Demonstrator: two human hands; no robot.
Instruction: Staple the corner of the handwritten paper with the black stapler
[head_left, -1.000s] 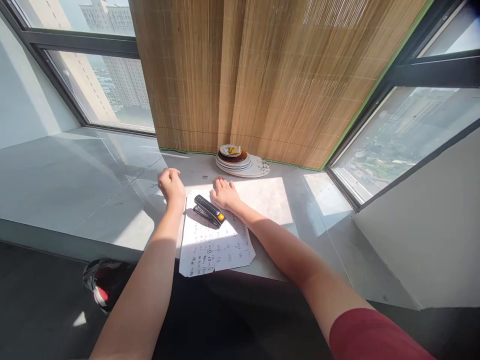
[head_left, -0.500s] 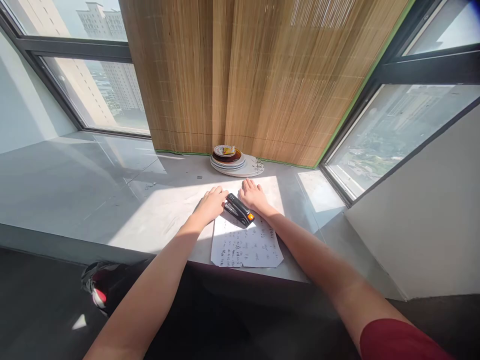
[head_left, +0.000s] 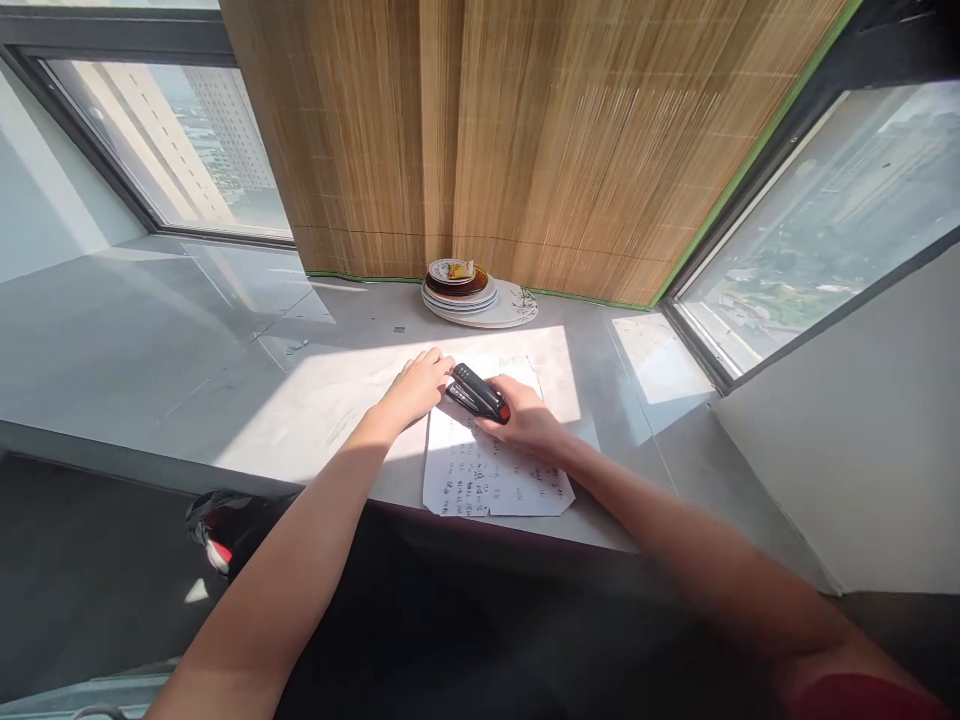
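Right hand (head_left: 523,418) grips 1 stapler (head_left: 474,390), left hand (head_left: 418,388) rests beside it — 2 hands

black stapler (head_left: 478,390), aslant over the upper part of a white handwritten sheet (head_left: 491,475)

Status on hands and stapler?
Right hand grasping stapler. Left hand at its far end, contact unclear. Stapler over handwritten sheet. Plate stack beyond, out of the way.

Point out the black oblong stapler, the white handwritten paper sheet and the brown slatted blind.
Black oblong stapler (head_left: 477,388): head view, middle of its top arm.
White handwritten paper sheet (head_left: 491,465): head view, its written face.
Brown slatted blind (head_left: 517,145): head view, middle of its surface.
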